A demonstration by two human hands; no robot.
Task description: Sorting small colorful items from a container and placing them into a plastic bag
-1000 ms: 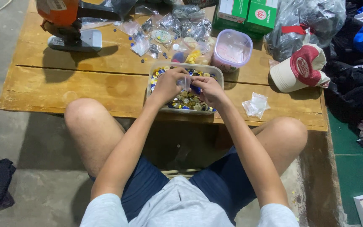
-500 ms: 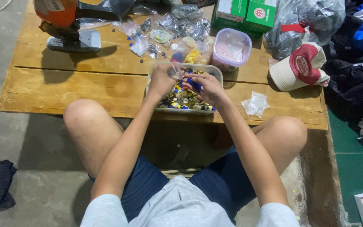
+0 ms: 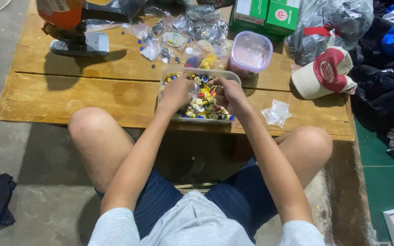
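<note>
Low wooden table (image 3: 92,91) fills the upper frame; at its centre the clear tub (image 3: 200,119) of coloured buttons (image 3: 204,105); both hands have dropped back over it since half a second ago, left hand (image 3: 177,93) and right hand (image 3: 229,93) curled, fingers pinching a small clear bag (image 3: 194,89) between them.

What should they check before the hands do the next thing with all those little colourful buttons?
1. Tub of buttons sits fully on the wooden table: ok, though near the front edge.
2. Left hand over the tub: ok.
3. Right hand over the tub: ok.
4. Small clear bag held between both hands: seems so; cannot tell whether it is open.
5. Loose buttons scattered on the table: not ok.
6. Lidded round tub stands clear of the hands: ok.
</note>
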